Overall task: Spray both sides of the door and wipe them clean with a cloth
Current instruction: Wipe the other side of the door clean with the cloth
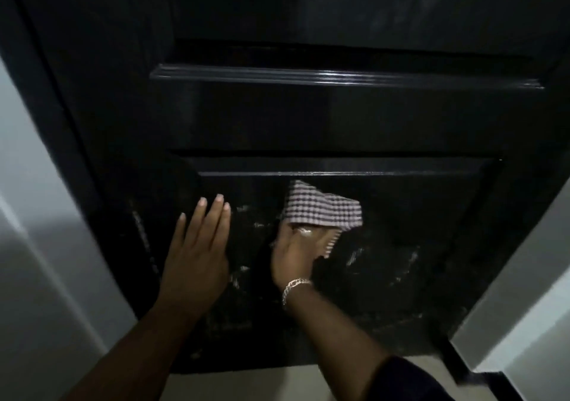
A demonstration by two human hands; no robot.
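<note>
My left hand flat, fingers straight, on door; right hand grips cloth against lower panel.

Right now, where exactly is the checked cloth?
In the head view, the checked cloth is just right of centre, pressed on the lower panel of the black door by the right hand, with the flat left hand beside it.

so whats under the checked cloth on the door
The checked cloth lies against the black door, on its lower panel. The right hand holds its lower edge; the fingertips are covered by it. Whitish streaks show around it; the door surface beneath is hidden.
</note>
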